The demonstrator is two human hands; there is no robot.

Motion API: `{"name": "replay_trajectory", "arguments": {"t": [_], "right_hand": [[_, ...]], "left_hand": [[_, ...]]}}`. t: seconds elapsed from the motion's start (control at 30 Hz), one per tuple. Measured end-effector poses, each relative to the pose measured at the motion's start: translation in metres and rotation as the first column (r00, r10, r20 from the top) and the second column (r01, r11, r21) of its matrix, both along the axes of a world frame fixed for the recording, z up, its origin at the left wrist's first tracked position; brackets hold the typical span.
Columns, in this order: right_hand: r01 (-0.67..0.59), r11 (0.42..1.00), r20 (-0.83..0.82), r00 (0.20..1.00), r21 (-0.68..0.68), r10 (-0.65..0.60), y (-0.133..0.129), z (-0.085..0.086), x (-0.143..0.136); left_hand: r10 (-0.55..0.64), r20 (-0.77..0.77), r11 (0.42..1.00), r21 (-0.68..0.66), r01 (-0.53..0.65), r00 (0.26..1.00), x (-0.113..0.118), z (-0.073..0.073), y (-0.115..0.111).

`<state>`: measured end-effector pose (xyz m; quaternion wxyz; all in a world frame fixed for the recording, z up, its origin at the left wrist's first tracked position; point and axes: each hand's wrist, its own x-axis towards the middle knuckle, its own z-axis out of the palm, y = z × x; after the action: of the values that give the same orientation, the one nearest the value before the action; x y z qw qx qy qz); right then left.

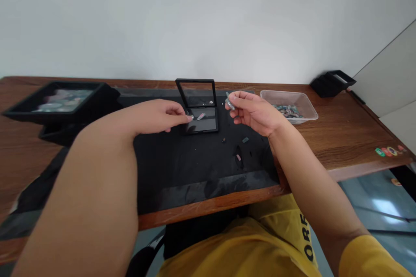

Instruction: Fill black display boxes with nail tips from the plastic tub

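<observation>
Evidently, the right hand [253, 111] pinches a glossy piece [231, 104] aloft, perhaps for inspection, near the clear tub [304, 104] of similar bits. The left hand [159, 116] touches another inside the open black case [203, 126], its grip unclear.

Wooden table [331, 138], black mat [169, 164] on top, clear plastic tub [307, 106] at right, round stickers [390, 151], possibly, near right edge.
</observation>
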<state>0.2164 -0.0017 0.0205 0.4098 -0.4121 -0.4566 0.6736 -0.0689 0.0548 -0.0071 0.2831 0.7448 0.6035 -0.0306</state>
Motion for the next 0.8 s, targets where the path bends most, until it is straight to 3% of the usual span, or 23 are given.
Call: {"name": "replay_trajectory", "arguments": {"t": [0.13,0.37,0.57,0.8], "right_hand": [[0.007,1.000,0.013,1.000,-0.008,-0.006,0.000,0.000,0.000],[0.004,1.000,0.010,1.000,0.005,-0.004,0.000,-0.002,0.001],[0.007,1.000,0.034,0.999,0.006,-0.007,0.000,-0.001,0.000],[0.004,1.000,0.023,1.000,0.018,-0.004,0.000,-0.002,-0.001]], "left_hand": [[-0.042,0.071,0.995,-0.084,0.048,0.997,0.004,0.003,-0.002],[-0.093,0.122,0.995,0.031,0.090,0.988,0.010,0.009,-0.006],[-0.102,0.156,0.985,0.151,0.078,0.983,0.008,0.002,0.000],[-0.133,0.130,0.985,0.125,0.117,0.983,0.005,-0.006,0.007]]}}
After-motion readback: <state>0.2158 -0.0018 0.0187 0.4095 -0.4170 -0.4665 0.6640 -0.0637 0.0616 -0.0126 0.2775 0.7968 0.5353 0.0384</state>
